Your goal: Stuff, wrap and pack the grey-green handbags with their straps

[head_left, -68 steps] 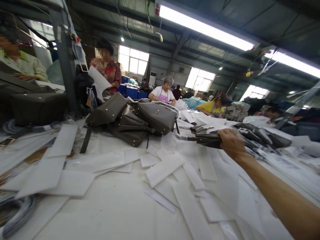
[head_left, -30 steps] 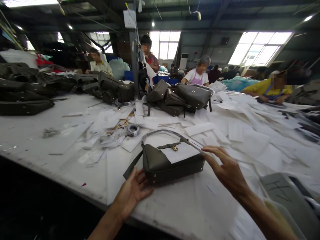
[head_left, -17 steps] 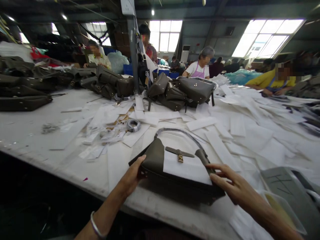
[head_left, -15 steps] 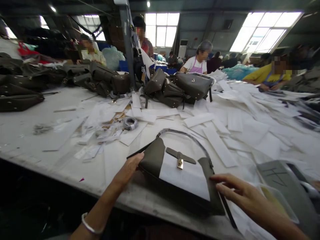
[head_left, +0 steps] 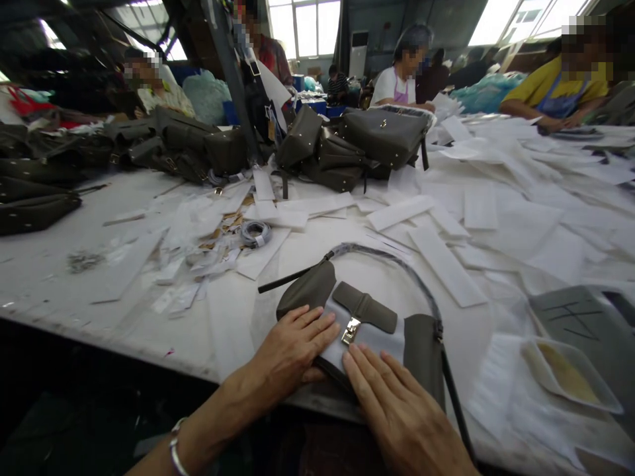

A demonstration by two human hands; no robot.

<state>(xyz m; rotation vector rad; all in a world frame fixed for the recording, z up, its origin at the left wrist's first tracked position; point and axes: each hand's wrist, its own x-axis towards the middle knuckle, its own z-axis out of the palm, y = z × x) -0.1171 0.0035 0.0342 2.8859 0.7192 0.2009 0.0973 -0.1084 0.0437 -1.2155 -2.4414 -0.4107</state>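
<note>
Two bare hands, the left hand (head_left: 292,347) and the right hand (head_left: 397,406), lie palm down with fingers extended, pressing flat and gripping nothing, on one olive-grey leather handbag (head_left: 364,307). Item lies on its back on the white-covered counter (head_left: 59,291), directly ahead of the wearer, long axis running roughly crosswise, base edge nearest the body. Its white protective sheet (head_left: 370,344) covers the front, and a gold clasp (head_left: 351,330) sits just beyond the fingertips of both hands, the left hand coming in from the near left and the right hand from below. One curved handle (head_left: 391,264), wrapped in clear film, arcs away across the counter. One long dark strap (head_left: 456,410) runs off past the right hand toward the counter edge. A silver bangle (head_left: 173,456) circles the left wrist. Nearby: paper strips (head_left: 446,268) scattered just beyond the handle, one wire coil (head_left: 255,233) to the far left of it, a shallow plastic tray (head_left: 570,373) off to the right, and a heap of similar handbags (head_left: 317,149) farther along the counter. Nothing lies between either hand and the handbag. One co-worker in a yellow top (head_left: 560,92) sits well apart at the far right.
</note>
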